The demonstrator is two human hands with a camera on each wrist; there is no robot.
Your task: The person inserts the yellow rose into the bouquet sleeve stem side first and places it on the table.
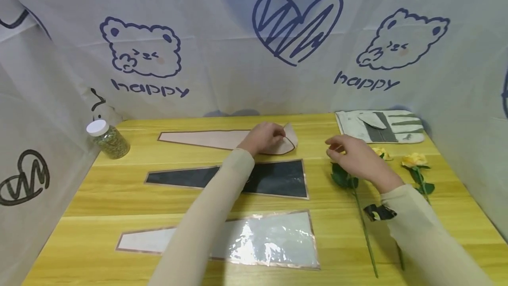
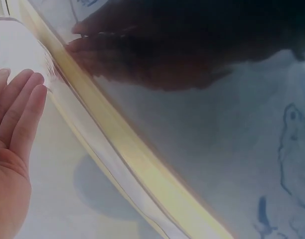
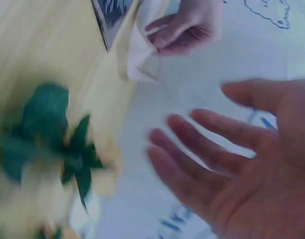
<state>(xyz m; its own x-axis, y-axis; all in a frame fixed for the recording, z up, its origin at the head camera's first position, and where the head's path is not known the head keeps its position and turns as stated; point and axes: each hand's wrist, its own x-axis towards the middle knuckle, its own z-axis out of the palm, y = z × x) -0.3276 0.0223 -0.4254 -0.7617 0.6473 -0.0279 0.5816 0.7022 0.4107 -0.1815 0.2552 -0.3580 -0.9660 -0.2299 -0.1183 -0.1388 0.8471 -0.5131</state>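
Observation:
My left hand (image 1: pixel 265 137) pinches the wide right end of a long pale pink tapered sheet (image 1: pixel 206 137), whose corner curls up off the table. In the right wrist view, that folded pink corner (image 3: pixel 141 62) hangs from the left fingertips. My right hand (image 1: pixel 357 156) hovers above the artificial yellow roses with its fingers spread and nothing in them. Below it lie the green leaves (image 1: pixel 344 178) of one rose, its flower partly hidden by the hand. Another yellow rose (image 1: pixel 414 160) lies further right.
A black tapered sheet (image 1: pixel 278 178) and a glossy white one (image 1: pixel 274 242) lie nearer on the wooden table (image 1: pixel 87 224). A white-lidded jar (image 1: pixel 113 142) stands at left; a white-grey glove (image 1: pixel 379 127) lies at back right. Printed cloth (image 1: pixel 222 65) hangs behind.

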